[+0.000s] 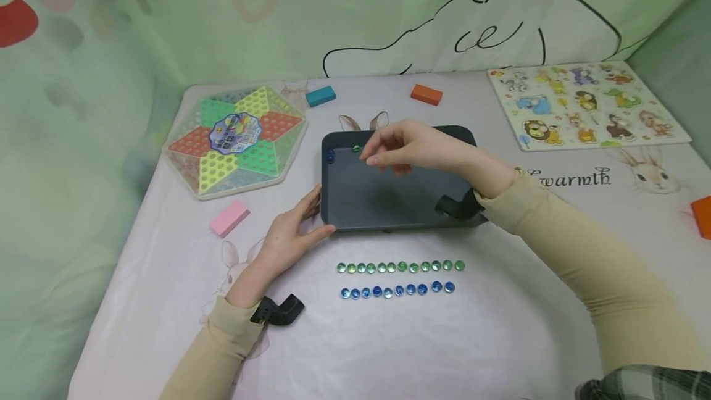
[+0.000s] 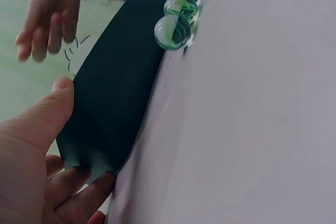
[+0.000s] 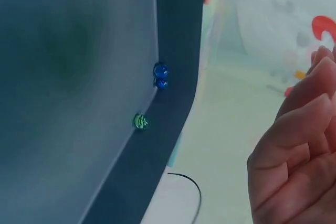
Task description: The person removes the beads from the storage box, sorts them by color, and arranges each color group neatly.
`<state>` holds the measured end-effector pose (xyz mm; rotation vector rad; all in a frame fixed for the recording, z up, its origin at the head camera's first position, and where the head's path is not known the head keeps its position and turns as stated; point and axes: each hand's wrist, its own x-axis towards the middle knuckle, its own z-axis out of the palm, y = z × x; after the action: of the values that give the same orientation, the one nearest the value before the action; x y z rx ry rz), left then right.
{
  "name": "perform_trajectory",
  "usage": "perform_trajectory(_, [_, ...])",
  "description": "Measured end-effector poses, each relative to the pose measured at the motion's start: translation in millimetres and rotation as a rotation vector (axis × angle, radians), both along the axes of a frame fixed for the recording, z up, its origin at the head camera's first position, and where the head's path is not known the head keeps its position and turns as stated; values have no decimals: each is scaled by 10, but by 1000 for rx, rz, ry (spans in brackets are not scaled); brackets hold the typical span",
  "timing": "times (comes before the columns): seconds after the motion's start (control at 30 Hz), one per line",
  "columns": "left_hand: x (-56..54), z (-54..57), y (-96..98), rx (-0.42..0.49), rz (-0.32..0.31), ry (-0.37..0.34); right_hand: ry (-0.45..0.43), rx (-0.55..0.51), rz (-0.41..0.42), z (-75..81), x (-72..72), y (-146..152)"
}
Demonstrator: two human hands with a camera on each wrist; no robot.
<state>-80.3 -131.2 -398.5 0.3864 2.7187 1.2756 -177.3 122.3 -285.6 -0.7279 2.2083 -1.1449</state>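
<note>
A dark grey rectangular tray (image 1: 400,202) lies on the table. My left hand (image 1: 289,241) grips its near left corner, thumb at the front wall and fingers against the left side. Above the tray hangs my right hand (image 1: 413,145), its fingers loosely bent and nothing visible in them. Inside the tray, two blue marbles (image 3: 161,71) sit in the far left corner, and a green marble (image 3: 140,121) rests by the far wall. In front of the tray runs a row of green marbles (image 1: 402,266), with a row of blue marbles (image 1: 399,291) nearer me.
At the back left lies a hexagonal Chinese checkers board (image 1: 261,159); an animal puzzle board (image 1: 589,104) is at the back right. A blue block (image 1: 320,96), an orange block (image 1: 426,94) and a pink block (image 1: 230,218) lie around the tray. Another orange piece (image 1: 702,216) shows at the right edge.
</note>
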Motion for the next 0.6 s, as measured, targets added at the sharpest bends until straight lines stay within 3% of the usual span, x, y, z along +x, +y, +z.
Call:
perform_trajectory(0.33, [-5, -15, -13, 4, -6, 7, 58, 27, -16, -296, -361, -424])
perform_trajectory(0.43, [-10, -8, -6, 4, -11, 11, 93, 72, -10, -372, -418, -524])
perform_trajectory(0.6, [-12, 2, -2, -2, -10, 14, 228, 223, 0, -490, -479, -649])
